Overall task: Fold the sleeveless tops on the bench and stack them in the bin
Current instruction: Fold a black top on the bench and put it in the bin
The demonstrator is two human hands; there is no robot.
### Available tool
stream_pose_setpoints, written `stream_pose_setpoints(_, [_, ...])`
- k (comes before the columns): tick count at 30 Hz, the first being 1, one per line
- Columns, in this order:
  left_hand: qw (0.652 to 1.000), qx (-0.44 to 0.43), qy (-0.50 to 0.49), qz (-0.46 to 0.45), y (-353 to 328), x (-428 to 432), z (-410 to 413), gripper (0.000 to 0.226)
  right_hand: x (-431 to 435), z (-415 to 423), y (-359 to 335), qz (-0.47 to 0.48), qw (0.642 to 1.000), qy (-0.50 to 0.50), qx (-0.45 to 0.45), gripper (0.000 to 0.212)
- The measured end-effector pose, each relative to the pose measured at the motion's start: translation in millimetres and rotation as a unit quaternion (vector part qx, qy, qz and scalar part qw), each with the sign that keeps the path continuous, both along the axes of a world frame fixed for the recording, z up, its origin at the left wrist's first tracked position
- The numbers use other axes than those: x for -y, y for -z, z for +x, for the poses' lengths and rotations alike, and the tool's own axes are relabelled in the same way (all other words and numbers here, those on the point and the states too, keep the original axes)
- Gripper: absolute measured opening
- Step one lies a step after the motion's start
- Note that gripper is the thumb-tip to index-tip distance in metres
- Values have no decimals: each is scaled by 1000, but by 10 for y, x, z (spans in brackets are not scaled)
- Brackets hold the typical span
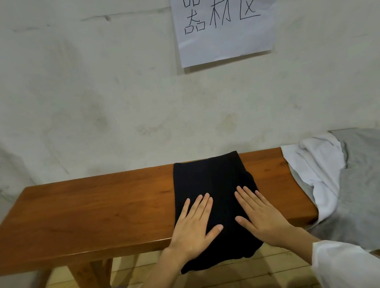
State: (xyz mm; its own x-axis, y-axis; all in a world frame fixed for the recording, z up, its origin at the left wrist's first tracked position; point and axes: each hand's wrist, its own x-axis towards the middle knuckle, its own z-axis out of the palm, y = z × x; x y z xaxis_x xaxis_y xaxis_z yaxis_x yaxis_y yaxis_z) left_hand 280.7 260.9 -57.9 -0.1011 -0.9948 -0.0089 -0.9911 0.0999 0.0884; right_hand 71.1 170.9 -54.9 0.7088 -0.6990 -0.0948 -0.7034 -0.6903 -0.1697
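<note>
One white paper [229,41] was stuck to the wall [74,87], high and right of centre; it bore three large characters [221,9], handwritten in thin black strokes in a single row, reading 器材区; 器 [193,14] stood at the sheet's left, 材 [221,7] in the middle, 区 [249,3] at the right; the row filled the upper part of the sheet; the lower part was blank.

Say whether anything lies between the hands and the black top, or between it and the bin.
Nothing: left hand and right hand lie flat on the black top. The bin is out of view, so that path cannot be judged.
</note>
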Motion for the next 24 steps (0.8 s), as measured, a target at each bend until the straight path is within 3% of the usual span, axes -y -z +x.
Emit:
stream_pose_setpoints(7, [1000,29,-9,-6,80,-157,-3,69,-182,-43,-54,-39,997,-24,-66,85])
stream_pose_setpoints(11, [999,-9,-31,3,-18,-140,-50,70,-209,-14,-119,-35,995,-25,-89,76])
stream_pose_setpoints(16, [999,-16,-34,17,-246,-156,-92,50,-250,-43,-247,31,998,-15,-61,60])
stream_pose_setpoints(20, [996,-73,-9,43,-398,-183,-44,40,-311,-75,-457,89,996,21,5,45])
stream_pose_setpoints(24, [995,-89,-17,33,-500,-368,85,42,-310,-172,-666,123,991,31,41,23])
